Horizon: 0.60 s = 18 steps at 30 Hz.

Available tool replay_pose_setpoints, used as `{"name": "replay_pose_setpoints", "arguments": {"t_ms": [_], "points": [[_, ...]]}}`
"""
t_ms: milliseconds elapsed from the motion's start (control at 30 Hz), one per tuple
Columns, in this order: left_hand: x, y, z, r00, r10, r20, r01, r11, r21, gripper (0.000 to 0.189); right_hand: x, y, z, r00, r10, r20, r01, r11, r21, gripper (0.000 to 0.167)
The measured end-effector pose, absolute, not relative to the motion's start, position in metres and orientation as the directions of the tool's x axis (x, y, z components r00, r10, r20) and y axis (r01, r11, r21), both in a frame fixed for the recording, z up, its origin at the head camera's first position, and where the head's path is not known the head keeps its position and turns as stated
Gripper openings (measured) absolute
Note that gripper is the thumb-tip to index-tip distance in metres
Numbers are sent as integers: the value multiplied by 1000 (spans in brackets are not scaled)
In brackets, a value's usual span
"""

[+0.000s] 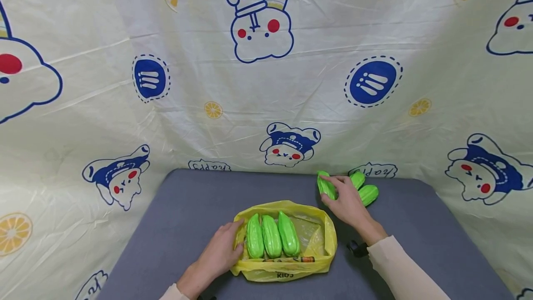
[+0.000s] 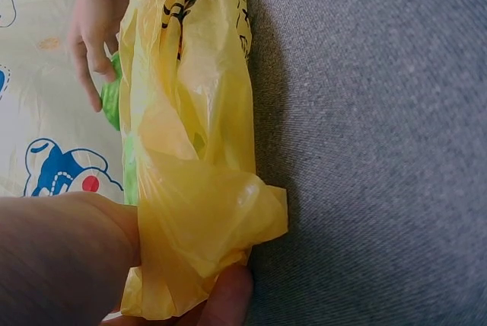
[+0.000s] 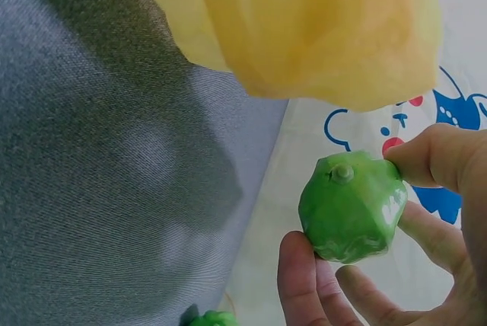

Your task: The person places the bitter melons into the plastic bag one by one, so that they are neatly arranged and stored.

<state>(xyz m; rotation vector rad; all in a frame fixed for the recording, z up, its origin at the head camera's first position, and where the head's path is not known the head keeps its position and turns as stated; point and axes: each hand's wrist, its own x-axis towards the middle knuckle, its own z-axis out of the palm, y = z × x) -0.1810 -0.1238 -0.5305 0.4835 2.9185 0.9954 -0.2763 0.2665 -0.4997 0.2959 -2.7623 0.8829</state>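
A yellow plastic bag [image 1: 258,273] lies with its mouth spread open near the front of the table. Inside it, three glossy green ridged gourds [image 1: 272,237] lie side by side toward the left. My left hand [image 1: 221,248] grips the bag's left rim, and the thin plastic bunches between thumb and fingers in the left wrist view. Beyond the bag's far right corner, my right hand [image 1: 349,203] holds another green gourd [image 3: 352,208] between thumb and fingertips, its stem end facing the right wrist camera.
More green gourds [image 1: 368,194] lie on the table just right of my right hand, partly hidden behind it. The grey table [image 1: 195,198] ends at a white printed sheet [image 1: 233,147] that hangs behind and around it. A dark band [image 1: 357,248] sits at my right wrist.
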Motion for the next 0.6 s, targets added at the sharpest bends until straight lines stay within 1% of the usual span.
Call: {"name": "replay_pose_setpoints", "arguments": {"t_ms": [333,600], "points": [[-180,-123,-531,-954,290,70,272,750,604,63,-271,265,-497,-957,-116,268,-250,799,-547,59],[-181,-124,-530,-953,294,78,280,749,600,63,-266,263,-492,-946,-136,294,-281,796,-536,58]]}}
